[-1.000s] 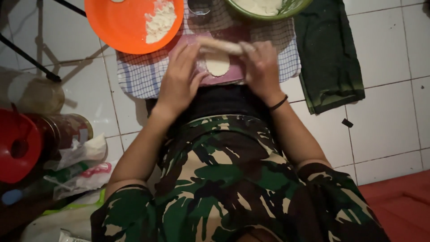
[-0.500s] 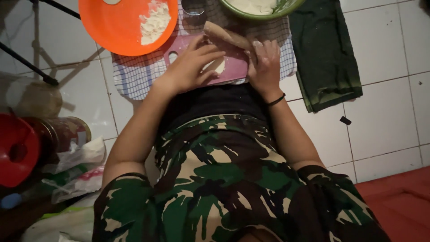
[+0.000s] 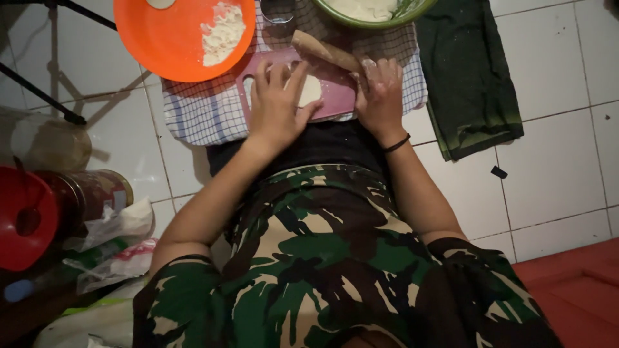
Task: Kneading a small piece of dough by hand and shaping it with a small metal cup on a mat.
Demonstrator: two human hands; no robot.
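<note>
A pink cutting board (image 3: 335,96) lies on a checked cloth (image 3: 200,113) on the tiled floor. A flat round of pale dough (image 3: 310,90) rests on the board. My left hand (image 3: 278,103) lies over the dough with its fingers spread on it. My right hand (image 3: 382,93) grips one end of a wooden rolling pin (image 3: 322,51), which angles up and to the left off the dough. A dark band circles my right wrist.
An orange plate (image 3: 174,38) with flour sits at the upper left, a glass (image 3: 277,9) and a green bowl (image 3: 380,19) behind the board. A dark green cloth (image 3: 467,77) lies at right. A red lid (image 3: 22,219), jar and plastic bags crowd the left.
Both hands rolled the pin over the dough a second ago. Now my right hand has swung the pin aside and up, and my left hand has come off it onto the dough.
</note>
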